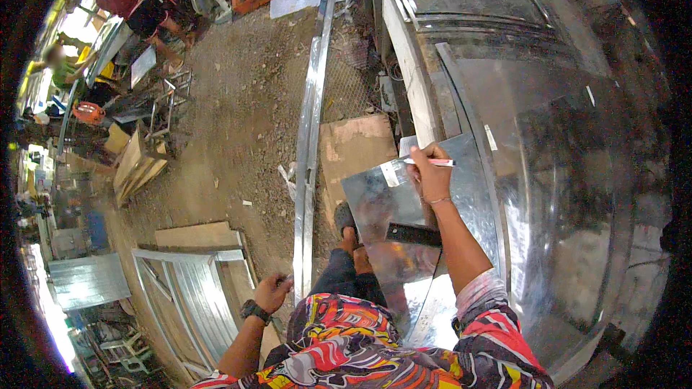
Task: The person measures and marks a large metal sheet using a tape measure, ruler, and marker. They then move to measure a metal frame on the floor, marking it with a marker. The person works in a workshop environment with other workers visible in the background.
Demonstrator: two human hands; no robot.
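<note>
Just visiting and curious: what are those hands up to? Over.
Right hand holding pen over metal sheet. Left hand beside long metal strip, contents unclear. Possibly in the way: white slip near pen.

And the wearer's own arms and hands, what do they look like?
Bare left hand with a chunky black wristwatch; bare right hand with a thin pale bracelet. The printed fabric right sleeve is red, yellow, black and grey, with a pale pinkish cuff.

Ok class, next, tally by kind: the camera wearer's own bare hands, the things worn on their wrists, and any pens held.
Bare hands: 2 (left hand, right hand)
Black wristwatch: 1
Slim, light-coloured bracelet: 1
White-and-red pen: 1
Total: 5
</note>
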